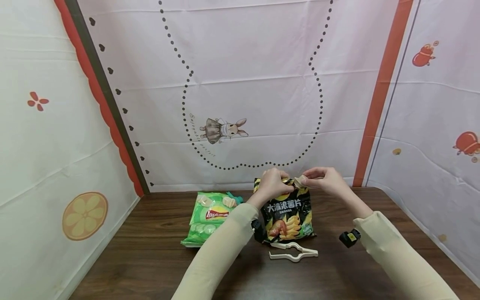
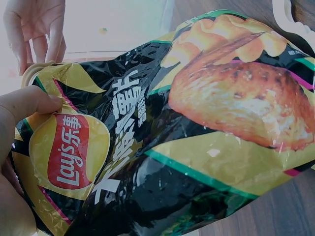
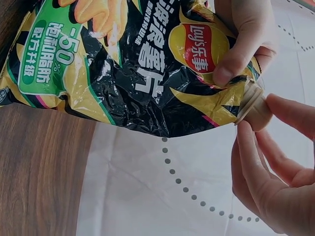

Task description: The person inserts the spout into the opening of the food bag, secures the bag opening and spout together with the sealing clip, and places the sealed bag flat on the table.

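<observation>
A black and yellow Lay's chip bag (image 1: 286, 214) stands upright on the table, front facing me. My left hand (image 1: 271, 185) grips its top edge, the thumb on the front beside the logo, as the left wrist view shows. At the bag's top right corner my right hand (image 1: 328, 181) pinches a small beige round cap-like piece (image 3: 258, 110) between thumb and fingers. That piece touches the bag's edge; whether it is fastened there I cannot tell. Below the bag lies a beige two-armed bag clip (image 1: 294, 253), its arms spread apart.
Left of the black bag lies a green Lay's bag (image 1: 206, 221), with a teal piece (image 1: 234, 197) at its upper right corner. The dark wooden table (image 1: 157, 250) ends at a printed white cloth (image 1: 258, 100) behind, and more cloth hangs on both sides.
</observation>
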Demonstrator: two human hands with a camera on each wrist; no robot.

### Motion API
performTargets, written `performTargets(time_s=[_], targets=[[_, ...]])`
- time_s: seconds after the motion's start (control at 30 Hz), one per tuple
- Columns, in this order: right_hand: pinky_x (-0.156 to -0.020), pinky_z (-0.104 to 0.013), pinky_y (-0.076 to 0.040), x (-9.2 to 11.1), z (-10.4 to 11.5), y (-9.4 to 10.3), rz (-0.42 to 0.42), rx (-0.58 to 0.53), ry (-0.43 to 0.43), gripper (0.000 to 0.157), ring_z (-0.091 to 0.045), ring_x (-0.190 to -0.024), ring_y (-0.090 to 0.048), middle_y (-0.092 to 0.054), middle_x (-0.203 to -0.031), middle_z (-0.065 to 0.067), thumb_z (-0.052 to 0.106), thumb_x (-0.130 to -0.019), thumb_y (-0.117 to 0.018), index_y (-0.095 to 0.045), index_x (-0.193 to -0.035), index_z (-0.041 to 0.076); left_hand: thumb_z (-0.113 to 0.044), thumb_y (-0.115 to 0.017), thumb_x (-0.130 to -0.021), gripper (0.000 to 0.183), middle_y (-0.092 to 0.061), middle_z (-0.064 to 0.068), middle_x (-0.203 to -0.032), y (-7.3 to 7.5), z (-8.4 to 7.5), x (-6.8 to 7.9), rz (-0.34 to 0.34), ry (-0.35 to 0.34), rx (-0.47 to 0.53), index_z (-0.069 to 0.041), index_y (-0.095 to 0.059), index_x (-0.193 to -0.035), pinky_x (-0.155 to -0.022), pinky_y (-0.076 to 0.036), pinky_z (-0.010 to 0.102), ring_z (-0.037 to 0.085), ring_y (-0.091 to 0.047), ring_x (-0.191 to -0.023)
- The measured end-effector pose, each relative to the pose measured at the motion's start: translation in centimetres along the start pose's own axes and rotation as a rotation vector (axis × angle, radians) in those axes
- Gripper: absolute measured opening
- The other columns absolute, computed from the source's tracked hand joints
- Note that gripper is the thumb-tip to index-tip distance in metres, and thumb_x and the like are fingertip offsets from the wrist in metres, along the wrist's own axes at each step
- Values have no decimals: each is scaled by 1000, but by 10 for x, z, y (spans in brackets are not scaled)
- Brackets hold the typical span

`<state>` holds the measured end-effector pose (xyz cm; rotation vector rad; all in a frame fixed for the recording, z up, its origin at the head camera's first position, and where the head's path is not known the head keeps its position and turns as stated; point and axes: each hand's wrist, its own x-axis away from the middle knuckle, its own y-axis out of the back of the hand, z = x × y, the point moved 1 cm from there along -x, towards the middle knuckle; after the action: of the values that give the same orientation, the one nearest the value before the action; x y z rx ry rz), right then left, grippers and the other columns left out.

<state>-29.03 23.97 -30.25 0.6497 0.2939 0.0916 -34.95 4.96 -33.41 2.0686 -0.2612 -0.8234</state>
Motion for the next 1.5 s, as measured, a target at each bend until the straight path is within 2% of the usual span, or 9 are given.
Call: performTargets(time_s=[0.27, 0.4, 0.5, 0.73, 0.9, 1.0, 1.13, 1.2, 1.5], targets=[[-78, -32, -54, -2, -3, 0, 30, -8, 10, 45, -25, -97, -64, -66, -113, -18, 33, -88, -68, -62, -121, 4, -28, -76, -77, 13, -60, -10, -58, 0, -1, 1, 5, 9, -5, -20, -68, -70, -90, -40, 37, 6, -55, -63], [-81, -34, -54, 1, -3, -1, 28, -56, 22, 50, -33, -107, -61, -61, -121, -24, 32, -89, -66, -56, -128, 1, -28, -77, -76, 12, -72, -7, -79, 0, -2, 1, 8, 37, -12, -19, -75, -84, -95, -40, 36, 11, -64, -81], [-85, -40, -53, 9, -3, -1, -9, -69, 20, 54, -38, -114, -56, -57, -126, -25, 33, -91, -64, -50, -133, 1, -29, -78, -76, 22, -74, -5, -93, 0, -2, 2, 5, 51, -9, -19, -76, -95, -97, -40, 36, 13, -65, -92], [-88, -48, -51, 33, -13, -4, -128, -26, 6, 57, -42, -119, -52, -51, -134, -24, 39, -92, -60, -47, -136, 5, -27, -77, -76, 17, -73, -6, -88, 0, 0, 2, -7, 36, -3, -20, -76, -91, -95, -40, 35, 12, -64, -88], [-79, -31, -53, 52, -26, -13, -173, 40, 31, 50, -35, -108, -61, -61, -124, -19, 38, -90, -64, -56, -128, 6, -27, -77, -76, 15, -73, -6, -90, 1, 0, 3, -6, 37, 0, -20, -76, -90, -98, -39, 35, 13, -64, -91], [-73, -23, -52, 64, -35, -20, -174, 52, 49, 42, -22, -97, -65, -66, -115, -15, 35, -89, -66, -61, -121, 8, -27, -77, -77, 13, -72, -7, -88, 0, 0, 3, -4, 33, -2, -21, -75, -88, -99, -38, 36, 13, -64, -92], [-70, -23, -53, 78, -47, -31, -123, 32, 107, 32, -6, -87, -64, -70, -105, -11, 26, -87, -69, -65, -113, 8, -26, -76, -77, 8, -71, -7, -83, -1, -1, 3, -5, 19, -5, -22, -74, -83, -101, -37, 38, 13, -63, -89], [-70, -24, -53, 84, -51, -37, -73, 13, 142, 30, -4, -86, -64, -70, -103, -10, 22, -86, -71, -66, -111, 7, -26, -76, -77, 9, -71, -7, -84, -1, -1, 4, -7, 21, -2, -21, -74, -84, -101, -37, 38, 13, -63, -89], [-72, -31, -55, 99, -71, -59, 165, 10, 297, 26, -18, -91, -66, -67, -105, -6, 22, -84, -72, -67, -108, 13, -25, -76, -76, 19, -72, -5, -96, -1, -1, 3, 1, 43, 9, -20, -76, -95, -104, -34, 39, 14, -63, -98]])
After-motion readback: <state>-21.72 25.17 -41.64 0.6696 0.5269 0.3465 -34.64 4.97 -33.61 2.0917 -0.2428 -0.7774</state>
